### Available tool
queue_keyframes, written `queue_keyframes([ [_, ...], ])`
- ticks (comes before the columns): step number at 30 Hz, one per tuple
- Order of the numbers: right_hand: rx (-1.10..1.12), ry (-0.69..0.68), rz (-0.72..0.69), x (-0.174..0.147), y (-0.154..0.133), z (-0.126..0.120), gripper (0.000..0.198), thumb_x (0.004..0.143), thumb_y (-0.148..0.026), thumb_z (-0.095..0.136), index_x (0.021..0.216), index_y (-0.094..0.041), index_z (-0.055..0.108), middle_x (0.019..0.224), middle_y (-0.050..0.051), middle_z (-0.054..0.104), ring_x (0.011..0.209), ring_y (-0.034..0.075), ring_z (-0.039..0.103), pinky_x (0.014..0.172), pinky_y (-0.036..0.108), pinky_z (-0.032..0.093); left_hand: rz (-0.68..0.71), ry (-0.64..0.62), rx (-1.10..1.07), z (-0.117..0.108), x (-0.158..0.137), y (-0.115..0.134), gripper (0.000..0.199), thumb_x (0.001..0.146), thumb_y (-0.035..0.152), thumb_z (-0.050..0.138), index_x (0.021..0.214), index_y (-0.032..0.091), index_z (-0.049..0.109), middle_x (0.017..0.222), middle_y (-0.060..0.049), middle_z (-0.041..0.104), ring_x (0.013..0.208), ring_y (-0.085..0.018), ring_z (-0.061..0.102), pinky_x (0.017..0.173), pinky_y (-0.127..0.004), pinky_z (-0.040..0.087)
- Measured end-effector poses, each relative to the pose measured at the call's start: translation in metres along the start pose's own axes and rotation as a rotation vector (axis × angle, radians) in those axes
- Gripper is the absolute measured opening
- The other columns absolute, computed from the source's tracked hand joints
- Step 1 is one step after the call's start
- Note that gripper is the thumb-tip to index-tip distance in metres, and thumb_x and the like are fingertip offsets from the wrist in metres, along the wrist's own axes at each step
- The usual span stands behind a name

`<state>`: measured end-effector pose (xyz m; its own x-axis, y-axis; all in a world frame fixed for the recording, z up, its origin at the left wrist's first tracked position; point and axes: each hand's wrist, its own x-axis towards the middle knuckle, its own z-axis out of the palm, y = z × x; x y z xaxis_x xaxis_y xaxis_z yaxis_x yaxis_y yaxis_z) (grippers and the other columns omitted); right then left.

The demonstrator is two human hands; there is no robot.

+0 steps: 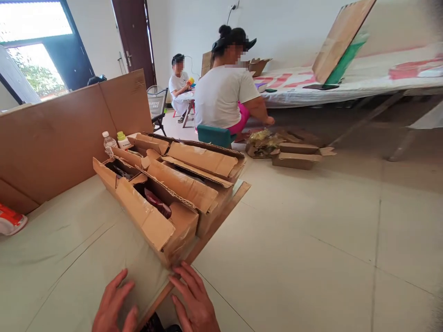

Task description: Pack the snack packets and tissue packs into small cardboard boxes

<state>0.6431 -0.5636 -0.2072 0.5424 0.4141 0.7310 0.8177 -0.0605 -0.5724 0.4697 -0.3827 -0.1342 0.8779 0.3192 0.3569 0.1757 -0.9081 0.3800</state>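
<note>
Fingers apart and holding nothing, my left hand (116, 304) is over the near part of the covered table (83, 244). My right hand (194, 297) is open at the table's wooden edge, its fingertips close to the lower corner of the nearest long cardboard box (147, 214); whether they touch it I cannot tell. Inside that box lies a dark red package (157, 203). A second long cardboard box (183, 182) and a third cardboard box (204, 159) stand side by side behind it, their flaps partly raised.
A tall cardboard panel (69, 133) borders the table's far side. A clear bottle (109, 142) and a green-capped bottle (122, 139) stand behind the boxes. One person (224, 97) sits near an open carton (297, 156) on the floor; another person (179, 85) sits farther back.
</note>
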Motion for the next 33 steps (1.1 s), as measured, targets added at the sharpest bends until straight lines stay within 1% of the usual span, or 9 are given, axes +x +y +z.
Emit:
queue_keyframes([
  [5, 0.114, 0.061, 0.079, 0.038, -0.011, -0.047, 0.031, 0.095, -0.01, 0.052, 0.121, -0.023, 0.063, 0.115, 0.012, 0.073, 0.105, 0.023, 0.072, 0.084, 0.035, 0.064, -0.106, -0.045, -0.307, 0.031, 0.063, 0.059, 0.034, 0.094, 0.032, 0.055, 0.125, 0.024, 0.067, 0.14, -0.015, 0.062, 0.128, -0.029, 0.064, 0.101, -0.045, 0.058],
  [8, 0.11, 0.094, 0.065, 0.075, -0.024, -0.068, 0.041, 0.098, -0.012, 0.051, 0.138, -0.022, 0.053, 0.129, 0.015, 0.067, 0.114, 0.025, 0.069, 0.09, 0.039, 0.062, -0.14, -0.023, -0.397, 0.042, 0.074, 0.078, 0.034, 0.093, 0.03, 0.053, 0.124, 0.023, 0.066, 0.137, -0.015, 0.061, 0.13, -0.031, 0.061, 0.104, -0.049, 0.055],
  [11, 0.058, 0.078, 0.09, 0.113, -0.034, -0.072, 0.052, 0.1, -0.021, 0.052, 0.151, -0.018, 0.04, 0.135, 0.018, 0.063, 0.103, 0.022, 0.071, 0.084, 0.037, 0.063, -0.132, -0.02, -0.392, 0.044, 0.071, 0.078, 0.036, 0.092, 0.026, 0.052, 0.126, 0.023, 0.063, 0.143, -0.016, 0.057, 0.133, -0.031, 0.058, 0.105, -0.051, 0.055],
  [17, 0.0, 0.035, 0.02, 0.146, -0.041, -0.06, 0.054, 0.099, -0.022, 0.053, 0.151, -0.019, 0.039, 0.12, 0.013, 0.071, 0.102, 0.024, 0.07, 0.084, 0.039, 0.06, -0.047, 0.188, -0.201, 0.018, 0.079, 0.07, 0.043, 0.095, 0.021, 0.053, 0.137, 0.028, 0.052, 0.151, -0.015, 0.05, 0.134, -0.03, 0.056, 0.097, -0.047, 0.059],
  [20, 0.069, 0.026, -0.074, 0.146, -0.051, -0.062, 0.053, 0.096, -0.016, 0.054, 0.148, -0.021, 0.044, 0.116, 0.01, 0.073, 0.107, 0.024, 0.067, 0.09, 0.041, 0.056, 0.055, 0.36, -0.132, -0.01, 0.102, 0.077, 0.055, 0.095, 0.013, 0.05, 0.147, 0.028, 0.041, 0.156, -0.016, 0.043, 0.116, -0.022, 0.067, 0.087, -0.034, 0.061],
  [23, 0.164, -0.079, -0.198, 0.149, -0.061, -0.066, 0.048, 0.092, -0.01, 0.053, 0.139, -0.021, 0.053, 0.11, 0.006, 0.076, 0.108, 0.022, 0.066, 0.093, 0.041, 0.053, 0.228, 0.388, -0.071, -0.032, 0.124, 0.081, 0.064, 0.091, 0.002, 0.046, 0.15, 0.026, 0.039, 0.155, -0.016, 0.046, 0.112, -0.018, 0.069, 0.089, -0.029, 0.059],
  [27, 0.168, -0.179, -0.238, 0.163, -0.056, -0.075, 0.027, 0.095, -0.009, 0.052, 0.114, -0.022, 0.066, 0.096, 0.003, 0.077, 0.095, 0.019, 0.069, 0.086, 0.036, 0.055, 0.314, 0.324, -0.009, -0.036, 0.136, 0.074, 0.051, 0.081, -0.004, 0.043, 0.12, 0.024, 0.062, 0.126, -0.008, 0.069, 0.11, -0.017, 0.071, 0.089, -0.025, 0.059],
  [30, -0.004, -0.235, -0.216, 0.186, -0.043, -0.077, 0.024, 0.1, -0.015, 0.05, 0.112, -0.021, 0.07, 0.104, 0.006, 0.077, 0.1, 0.019, 0.07, 0.089, 0.036, 0.055, 0.289, 0.338, -0.041, -0.027, 0.134, 0.068, 0.045, 0.077, -0.003, 0.043, 0.107, 0.022, 0.065, 0.114, -0.007, 0.072, 0.099, -0.015, 0.073, 0.083, -0.024, 0.06],
  [33, -0.301, -0.547, -0.143, 0.22, -0.034, -0.065, 0.029, 0.099, -0.017, 0.047, 0.11, -0.02, 0.074, 0.12, 0.009, 0.073, 0.103, 0.02, 0.071, 0.088, 0.034, 0.055, 0.272, 0.337, -0.083, -0.021, 0.133, 0.067, 0.043, 0.078, -0.002, 0.043, 0.104, 0.021, 0.066, 0.113, -0.007, 0.072, 0.1, -0.016, 0.072, 0.085, -0.025, 0.059],
])
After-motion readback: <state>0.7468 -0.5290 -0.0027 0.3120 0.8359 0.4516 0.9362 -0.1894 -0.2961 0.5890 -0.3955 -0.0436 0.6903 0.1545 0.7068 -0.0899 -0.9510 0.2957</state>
